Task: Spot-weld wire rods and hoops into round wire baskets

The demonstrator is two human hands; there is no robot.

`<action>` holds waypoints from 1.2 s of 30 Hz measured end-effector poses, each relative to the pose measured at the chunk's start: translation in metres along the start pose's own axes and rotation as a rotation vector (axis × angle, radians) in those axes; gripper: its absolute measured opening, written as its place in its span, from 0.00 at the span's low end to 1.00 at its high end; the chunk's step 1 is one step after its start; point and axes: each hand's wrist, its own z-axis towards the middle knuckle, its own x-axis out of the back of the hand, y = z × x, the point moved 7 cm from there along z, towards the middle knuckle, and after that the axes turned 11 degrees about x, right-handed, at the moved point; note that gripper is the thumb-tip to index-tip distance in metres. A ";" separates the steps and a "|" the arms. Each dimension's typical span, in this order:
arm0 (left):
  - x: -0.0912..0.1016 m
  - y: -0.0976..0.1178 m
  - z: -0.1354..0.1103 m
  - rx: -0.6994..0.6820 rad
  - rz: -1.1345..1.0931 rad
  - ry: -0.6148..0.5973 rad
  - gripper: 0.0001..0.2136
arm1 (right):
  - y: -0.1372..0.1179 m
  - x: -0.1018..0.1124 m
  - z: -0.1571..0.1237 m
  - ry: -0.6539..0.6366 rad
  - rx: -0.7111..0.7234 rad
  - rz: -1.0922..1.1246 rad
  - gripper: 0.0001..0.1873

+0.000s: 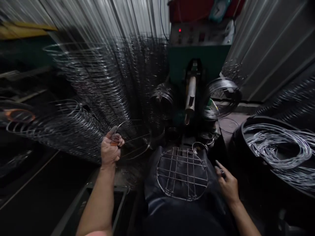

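While my left hand (110, 149) grips a wire hoop (123, 124) left of the wire grid (188, 175), my right hand (228, 185) hangs part-open right of it, so the grid could slide if the apron (157, 205) underneath shifts.

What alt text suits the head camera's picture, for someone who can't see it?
A person's left hand appears to grip a wire hoop, while a round wire grid lies on dark cloth, the right hand beside it. Beyond are a green machine and stacked wire rings; at right, a tub holds coiled wire.
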 end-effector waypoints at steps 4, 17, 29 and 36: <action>-0.067 -0.011 -0.022 0.151 -0.366 -0.199 0.10 | -0.072 -0.005 0.043 0.043 0.223 -0.009 0.23; -0.102 -0.107 -0.067 0.569 -0.088 -0.326 0.23 | -0.059 -0.025 0.017 -0.035 -0.040 0.178 0.23; -0.070 -0.140 -0.073 0.457 0.685 -0.475 0.24 | -0.026 -0.028 0.000 -0.101 -0.069 0.077 0.24; -0.067 -0.144 -0.085 0.402 0.802 -0.523 0.27 | -0.012 -0.027 -0.011 -0.130 -0.104 0.129 0.27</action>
